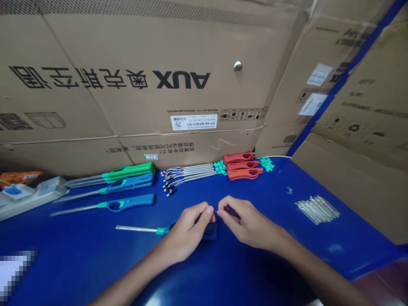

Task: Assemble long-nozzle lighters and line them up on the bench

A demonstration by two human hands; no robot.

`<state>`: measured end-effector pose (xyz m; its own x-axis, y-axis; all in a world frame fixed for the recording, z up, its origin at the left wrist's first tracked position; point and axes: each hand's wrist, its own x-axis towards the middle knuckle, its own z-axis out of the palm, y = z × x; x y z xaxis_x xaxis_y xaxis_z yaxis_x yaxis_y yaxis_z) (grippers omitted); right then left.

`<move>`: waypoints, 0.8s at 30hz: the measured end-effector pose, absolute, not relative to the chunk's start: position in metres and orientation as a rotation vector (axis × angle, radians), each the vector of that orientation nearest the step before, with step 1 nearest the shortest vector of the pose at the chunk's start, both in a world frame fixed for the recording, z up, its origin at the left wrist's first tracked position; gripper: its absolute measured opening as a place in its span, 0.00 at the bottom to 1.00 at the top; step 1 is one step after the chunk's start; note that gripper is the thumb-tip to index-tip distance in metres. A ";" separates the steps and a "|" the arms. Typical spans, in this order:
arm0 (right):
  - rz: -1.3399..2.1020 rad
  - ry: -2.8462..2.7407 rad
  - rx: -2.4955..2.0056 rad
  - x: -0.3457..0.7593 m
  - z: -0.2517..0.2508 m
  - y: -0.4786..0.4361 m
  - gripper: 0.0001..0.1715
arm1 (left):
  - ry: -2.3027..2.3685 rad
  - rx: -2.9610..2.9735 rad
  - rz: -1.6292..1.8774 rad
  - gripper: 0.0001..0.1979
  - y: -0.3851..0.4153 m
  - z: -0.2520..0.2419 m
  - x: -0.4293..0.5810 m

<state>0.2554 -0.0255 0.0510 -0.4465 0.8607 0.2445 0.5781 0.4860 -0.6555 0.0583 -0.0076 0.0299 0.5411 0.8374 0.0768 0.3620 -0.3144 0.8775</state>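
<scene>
My left hand [189,231] lies over the blue handle of a long-nosed lighter [140,229], whose metal tube points left on the blue table [270,255]. Its fingers are curled, thumb and forefinger pinched at the handle's right end. My right hand [247,221] meets it from the right, fingers pinched on a small dark part [231,209] held against that same end. The two hands almost touch at the fingertips.
Finished green and blue lighters [127,185] lie at the left, metal tubes with wires [188,174] in the middle, orange handle shells [242,165] and small green pieces [266,163] behind. A pile of thin metal rods [317,209] lies at the right. Cardboard walls [178,80] close off the back and right.
</scene>
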 end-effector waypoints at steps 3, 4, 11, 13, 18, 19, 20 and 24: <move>0.510 -2.239 -1.496 0.305 0.059 -0.015 0.11 | 1.016 2.158 0.471 0.13 -0.009 0.038 0.030; 0.440 -2.221 -1.640 0.329 0.060 -0.009 0.12 | 1.020 2.252 0.412 0.09 -0.009 0.038 0.017; 0.389 -1.952 -2.354 0.456 0.040 0.022 0.13 | 1.211 2.446 0.179 0.15 0.003 0.014 -0.058; 0.395 -1.911 -2.408 0.464 0.030 0.024 0.11 | 1.186 2.402 0.122 0.08 0.007 0.011 -0.060; 0.339 -1.828 -2.470 0.466 0.021 0.027 0.08 | 1.161 2.318 0.036 0.02 0.008 0.014 -0.050; 0.330 -1.829 -2.457 0.464 0.024 0.026 0.09 | 1.164 2.311 0.039 0.03 0.007 0.015 -0.048; 0.328 -1.841 -2.431 0.459 0.029 0.025 0.10 | 1.168 2.304 0.047 0.03 0.007 0.015 -0.046; 0.426 -1.991 -2.130 0.415 0.070 0.006 0.20 | 1.183 2.277 0.087 0.04 0.004 0.018 -0.040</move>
